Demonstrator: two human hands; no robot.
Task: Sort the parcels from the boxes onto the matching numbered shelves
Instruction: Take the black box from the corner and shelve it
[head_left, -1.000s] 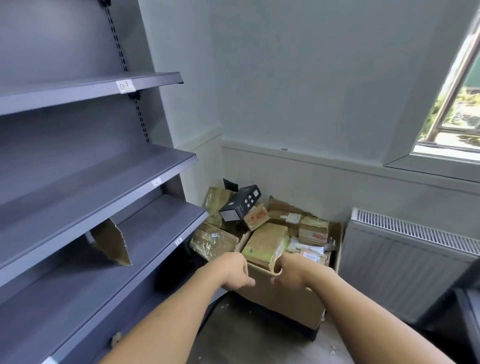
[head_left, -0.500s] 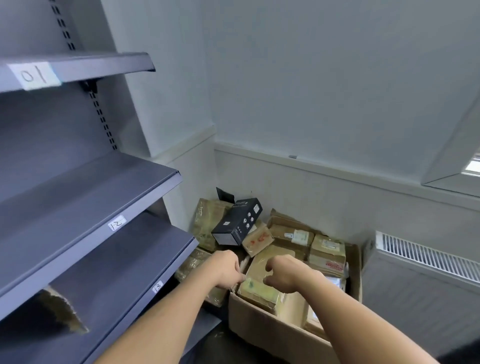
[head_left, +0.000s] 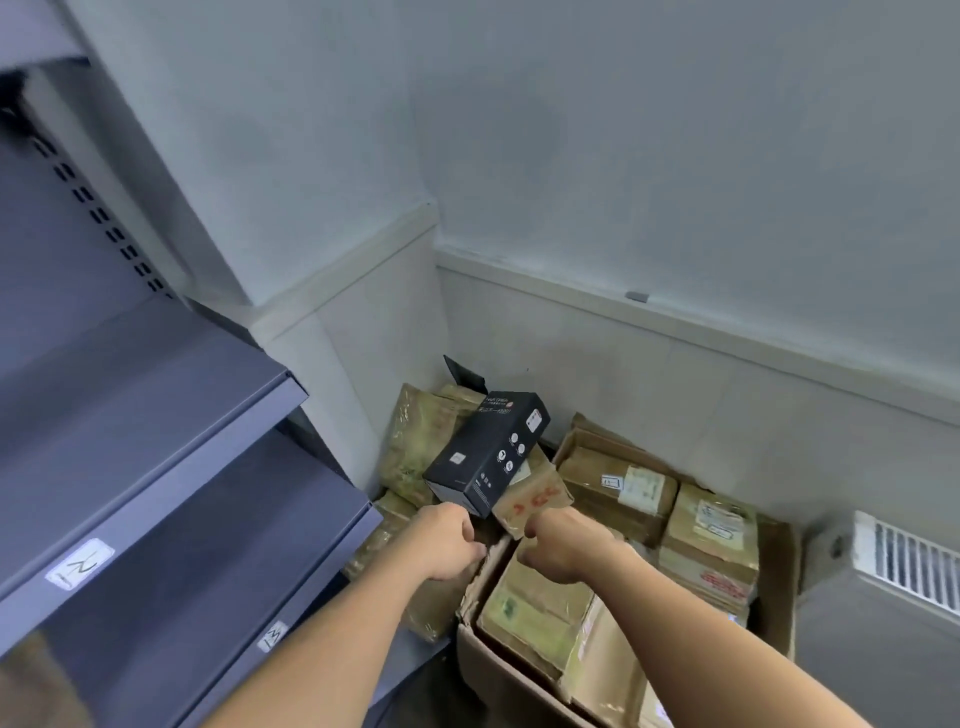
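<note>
An open cardboard carton on the floor holds several taped brown parcels. A black box lies tilted on top of the pile. A small brown parcel with red marks leans beside it. My left hand has its fingers curled at the carton's torn left corner, just below the black box. My right hand hovers over a flat brown parcel. Its loosely curled fingers are at the lower edge of the red-marked parcel and grip nothing. The grey shelves on the left carry the labels 12 and 13.
More wrapped parcels are stacked against the wall corner behind the carton. A white radiator stands at the right. A piece of brown cardboard lies on a lower shelf at the bottom left.
My view has moved closer and lower towards the carton. My right hand left the carton's front rim and moved up to the red-marked parcel. My left hand shifted to the carton's left corner.
</note>
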